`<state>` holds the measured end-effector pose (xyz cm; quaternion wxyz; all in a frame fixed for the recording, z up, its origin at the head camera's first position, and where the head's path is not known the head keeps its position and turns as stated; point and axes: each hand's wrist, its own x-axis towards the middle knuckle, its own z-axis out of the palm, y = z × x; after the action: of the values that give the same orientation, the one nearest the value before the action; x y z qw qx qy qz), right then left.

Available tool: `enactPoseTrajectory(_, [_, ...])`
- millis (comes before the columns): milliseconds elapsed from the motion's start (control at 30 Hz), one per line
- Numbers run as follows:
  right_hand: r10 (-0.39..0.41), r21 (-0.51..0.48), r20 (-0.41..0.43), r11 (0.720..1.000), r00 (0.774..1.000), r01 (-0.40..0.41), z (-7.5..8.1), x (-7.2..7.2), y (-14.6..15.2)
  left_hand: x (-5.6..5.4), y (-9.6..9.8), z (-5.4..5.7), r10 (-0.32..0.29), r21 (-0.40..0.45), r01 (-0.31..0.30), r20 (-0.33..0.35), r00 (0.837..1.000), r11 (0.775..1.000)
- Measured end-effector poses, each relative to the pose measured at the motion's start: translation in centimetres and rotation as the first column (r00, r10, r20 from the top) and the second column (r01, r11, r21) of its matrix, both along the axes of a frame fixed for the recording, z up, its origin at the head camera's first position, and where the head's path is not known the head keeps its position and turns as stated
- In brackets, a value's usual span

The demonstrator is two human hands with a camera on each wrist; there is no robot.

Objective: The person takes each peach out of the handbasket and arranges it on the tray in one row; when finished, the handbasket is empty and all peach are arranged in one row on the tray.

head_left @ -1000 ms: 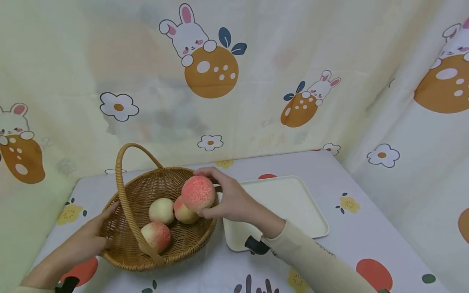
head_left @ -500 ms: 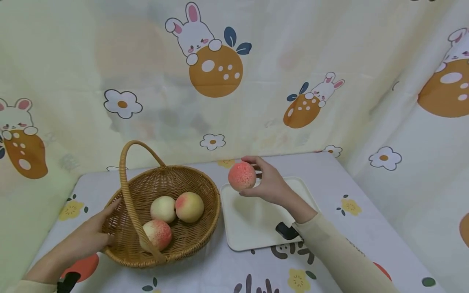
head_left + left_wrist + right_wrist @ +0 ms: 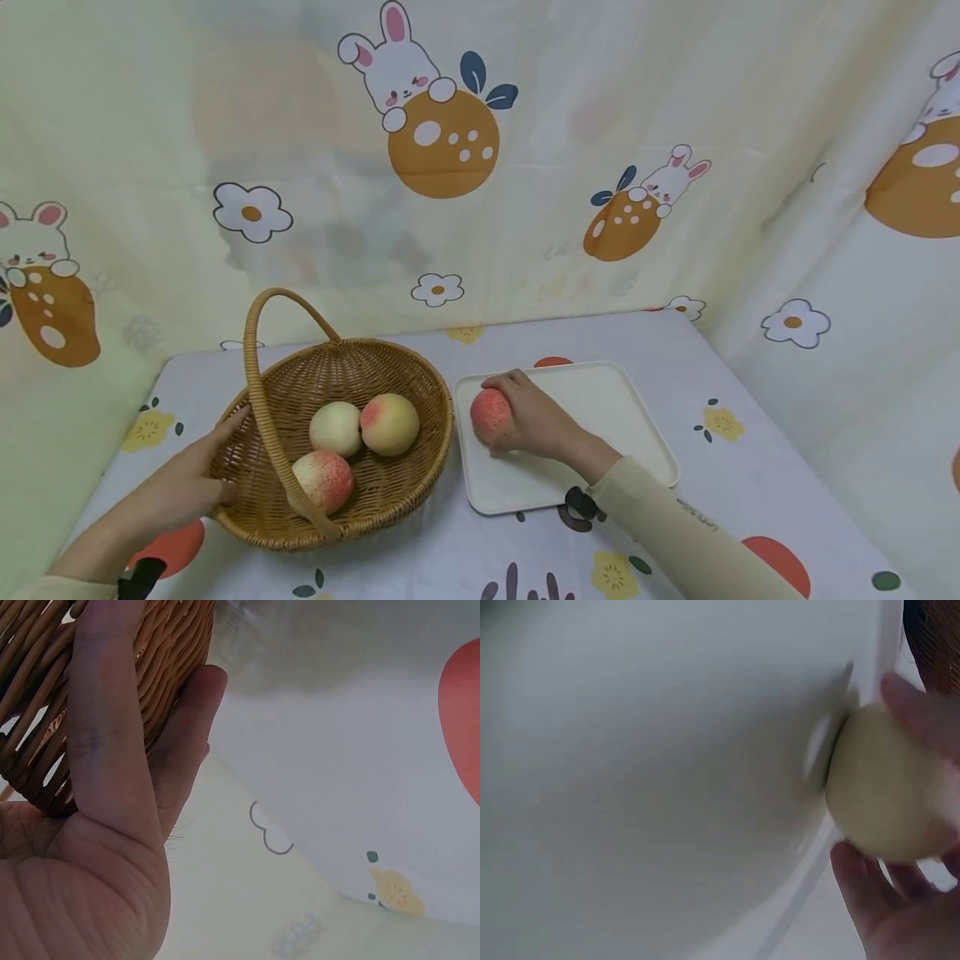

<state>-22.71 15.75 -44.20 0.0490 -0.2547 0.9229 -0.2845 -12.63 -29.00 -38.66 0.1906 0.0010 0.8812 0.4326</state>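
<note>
In the head view my right hand [image 3: 542, 423] holds a pink-red peach [image 3: 491, 416] low over the left part of a white tray [image 3: 600, 396]. The right wrist view shows the pale side of the peach [image 3: 885, 784] between thumb and fingers, close to the tray's edge; whether it touches the tray I cannot tell. At the left, my left hand [image 3: 183, 487] grips the rim of a wicker basket [image 3: 300, 387] with a tall arched handle. Inside the basket lie a pale peach [image 3: 335, 428], a yellow-pink peach [image 3: 390, 424] and a red-speckled peach [image 3: 323, 481].
Basket and tray stand side by side, a narrow gap apart, on a patterned tablecloth [image 3: 420, 554]. Behind the table hangs a curtain [image 3: 525, 225] printed with rabbits and flowers, which also runs along both sides.
The right hand has carried the pink-red peach out of the basket, rightward over the tray, then lowered it. The left hand has stayed on the basket.
</note>
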Motion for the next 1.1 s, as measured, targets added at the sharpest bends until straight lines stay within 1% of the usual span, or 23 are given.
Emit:
enactPoseTrajectory(67, [0.006, -0.017, 0.033, 1.000, 0.999, -0.005, 0.2, 0.0, 0.3, -0.1, 0.0, 0.0, -0.002, -0.003, 0.002, -0.003, 1.000, 1.000])
enactPoseTrajectory(133, [0.021, -0.055, 0.071, 0.998, 0.997, -0.017, 0.4, 0.0, 0.7, -0.1, 0.0, 0.1, -0.002, -0.005, 0.002, -0.003, 1.000, 1.000])
enactPoseTrajectory(300, [0.062, -0.135, 0.128, 0.990, 0.990, -0.045, 0.8, -0.2, 1.0, -0.1, -0.1, 0.2, 0.002, 0.004, -0.002, 0.006, 1.000, 1.000])
enactPoseTrajectory(433, [0.077, -0.143, 0.146, 0.988, 0.986, -0.056, 0.7, -0.3, 0.8, -0.1, -0.2, 0.2, 0.004, 0.031, -0.004, 0.012, 1.000, 1.000])
enactPoseTrajectory(533, [0.065, -0.092, 0.143, 0.994, 0.988, -0.052, 1.4, -0.2, 0.7, -0.1, -0.1, 0.2, 0.002, 0.026, -0.002, 0.012, 1.000, 1.000])
enactPoseTrajectory(600, [0.058, -0.061, 0.127, 0.997, 0.990, -0.051, 2.3, -0.2, 0.6, -0.1, -0.1, 0.2, 0.001, 0.013, -0.001, 0.009, 1.000, 1.000])
enactPoseTrajectory(667, [0.056, -0.060, 0.107, 0.997, 0.993, -0.049, 4.0, -0.2, 0.3, -0.2, -0.1, 0.2, -0.002, 0.002, 0.002, 0.007, 1.000, 1.000])
enactPoseTrajectory(800, [0.094, -0.166, 0.034, 0.982, 0.995, -0.087, 7.8, -0.3, -1.2, -0.2, -0.1, 0.2, -0.009, 0.009, 0.009, 0.003, 1.000, 1.000])
enactPoseTrajectory(900, [0.151, -0.226, -0.004, 0.963, 0.989, -0.148, 9.9, -0.4, -3.2, -0.3, -0.2, 0.2, -0.013, 0.008, 0.013, 0.000, 1.000, 1.000])
enactPoseTrajectory(1000, [0.208, -0.248, -0.001, 0.948, 0.978, -0.201, 10.6, -0.4, -5.4, -0.2, -0.2, 0.1, -0.014, 0.003, 0.014, -0.006, 1.000, 1.000])
enactPoseTrajectory(1100, [0.266, -0.239, 0.020, 0.937, 0.964, -0.254, 10.2, -0.4, -7.5, -0.2, 0.0, 0.0, -0.016, 0.020, 0.016, -0.013, 1.000, 1.000])
